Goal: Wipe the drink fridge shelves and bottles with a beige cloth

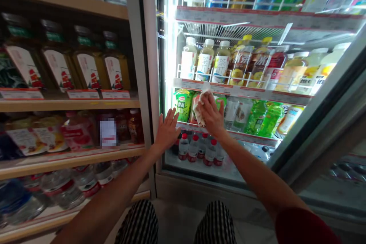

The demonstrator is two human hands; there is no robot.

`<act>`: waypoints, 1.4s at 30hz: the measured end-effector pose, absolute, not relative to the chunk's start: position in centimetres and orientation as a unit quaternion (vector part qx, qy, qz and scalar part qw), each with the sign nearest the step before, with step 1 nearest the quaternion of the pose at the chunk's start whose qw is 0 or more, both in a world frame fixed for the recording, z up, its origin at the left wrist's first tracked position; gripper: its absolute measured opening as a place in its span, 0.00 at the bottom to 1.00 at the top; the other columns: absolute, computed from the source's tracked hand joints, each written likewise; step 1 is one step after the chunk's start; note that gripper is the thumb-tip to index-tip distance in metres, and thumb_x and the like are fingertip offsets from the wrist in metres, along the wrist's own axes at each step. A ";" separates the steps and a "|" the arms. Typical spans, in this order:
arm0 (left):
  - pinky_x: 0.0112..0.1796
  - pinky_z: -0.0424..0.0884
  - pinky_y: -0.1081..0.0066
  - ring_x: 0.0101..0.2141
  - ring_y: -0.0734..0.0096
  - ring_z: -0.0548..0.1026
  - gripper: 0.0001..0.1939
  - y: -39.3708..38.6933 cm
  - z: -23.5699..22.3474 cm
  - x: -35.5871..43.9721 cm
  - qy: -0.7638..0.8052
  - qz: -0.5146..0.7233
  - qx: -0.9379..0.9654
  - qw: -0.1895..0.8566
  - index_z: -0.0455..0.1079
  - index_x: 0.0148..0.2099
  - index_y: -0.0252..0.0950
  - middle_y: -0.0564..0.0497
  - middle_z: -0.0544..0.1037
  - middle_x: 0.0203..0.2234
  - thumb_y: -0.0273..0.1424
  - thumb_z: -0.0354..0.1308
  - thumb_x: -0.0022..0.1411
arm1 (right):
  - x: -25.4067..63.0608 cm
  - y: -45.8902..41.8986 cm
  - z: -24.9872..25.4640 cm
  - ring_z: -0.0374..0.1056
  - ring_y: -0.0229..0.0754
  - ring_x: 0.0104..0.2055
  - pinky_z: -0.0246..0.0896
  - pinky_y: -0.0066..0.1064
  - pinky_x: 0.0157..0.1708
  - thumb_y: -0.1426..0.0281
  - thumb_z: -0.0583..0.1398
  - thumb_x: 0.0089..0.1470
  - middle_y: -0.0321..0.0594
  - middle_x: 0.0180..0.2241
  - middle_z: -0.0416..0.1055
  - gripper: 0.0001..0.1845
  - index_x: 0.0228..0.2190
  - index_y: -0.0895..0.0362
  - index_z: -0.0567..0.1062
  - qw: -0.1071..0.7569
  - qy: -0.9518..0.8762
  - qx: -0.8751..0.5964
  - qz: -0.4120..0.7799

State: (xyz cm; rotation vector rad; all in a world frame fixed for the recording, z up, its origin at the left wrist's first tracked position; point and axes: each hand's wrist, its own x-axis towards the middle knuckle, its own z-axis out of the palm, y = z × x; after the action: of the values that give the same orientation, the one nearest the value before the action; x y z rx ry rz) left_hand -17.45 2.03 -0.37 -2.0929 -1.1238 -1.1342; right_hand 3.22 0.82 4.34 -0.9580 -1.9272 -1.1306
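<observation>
My right hand [212, 116] presses a crumpled pale cloth [201, 108] in front of the lower drink shelf of a lit fridge. Its fingers lie over the cloth and cover part of it. Behind are a green carton-like drink pack [183, 105] and bottles, partly hidden by the hand and cloth. My left hand [167, 131] is empty, fingers stretched, with the palm toward the fridge's left edge beside the metal frame [151, 65]. Whether a glass pane lies between my hands and the drinks I cannot tell for sure.
Tea bottles [204, 61] stand behind a wire rail above; small red-capped water bottles [193, 148] are at the bottom. A slanted grey frame [317, 80] runs along the right. On the left, wooden shelves [71, 105] hold oil-like bottles [85, 61] and more drinks. My knees [215, 221] are below.
</observation>
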 end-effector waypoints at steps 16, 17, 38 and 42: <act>0.58 0.43 0.51 0.62 0.61 0.46 0.29 0.8 -0.6 -16.8 -0.413 -0.394 -0.786 0.236 0.47 0.62 0.33 0.40 0.54 0.60 0.28 0.48 0.59 | 4.5 0.1 2.8 0.43 0.39 0.63 0.20 0.45 0.63 0.71 0.52 0.57 0.36 0.56 0.60 0.20 0.52 0.51 0.64 0.280 -0.802 -0.289 -0.442; 0.59 0.42 0.51 0.62 0.61 0.46 0.29 0.7 -0.5 -16.7 -0.405 -0.394 -0.790 0.239 0.47 0.62 0.33 0.40 0.54 0.60 0.28 0.48 0.59 | 4.6 0.1 3.0 0.42 0.41 0.63 0.20 0.47 0.62 0.71 0.52 0.57 0.38 0.56 0.59 0.20 0.52 0.52 0.63 0.318 -0.773 -0.324 -0.443; 0.58 0.42 0.50 0.61 0.59 0.47 0.32 0.8 -1.6 -14.7 -0.383 -0.416 -0.793 0.229 0.43 0.64 0.35 0.40 0.53 0.61 0.29 0.49 0.59 | 14.3 -2.5 0.7 0.47 0.44 0.62 0.26 0.51 0.61 0.69 0.52 0.56 0.41 0.57 0.59 0.21 0.51 0.50 0.64 0.346 -0.685 -0.410 -0.493; 0.59 0.42 0.52 0.61 0.60 0.47 0.33 0.3 -1.5 -13.4 -0.362 -0.426 -0.796 0.233 0.41 0.64 0.35 0.40 0.53 0.60 0.29 0.49 0.59 | 19.5 -4.3 -1.9 0.45 0.55 0.62 0.38 0.60 0.56 0.66 0.51 0.55 0.50 0.60 0.51 0.26 0.56 0.53 0.58 0.454 -0.536 -0.524 -0.482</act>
State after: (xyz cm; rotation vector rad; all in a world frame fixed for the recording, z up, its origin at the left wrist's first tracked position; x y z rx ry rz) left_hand -13.42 0.30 -1.55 -2.1850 -0.9947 -1.1694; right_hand 19.54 -4.28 -1.95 -1.2933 -1.3239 -1.1891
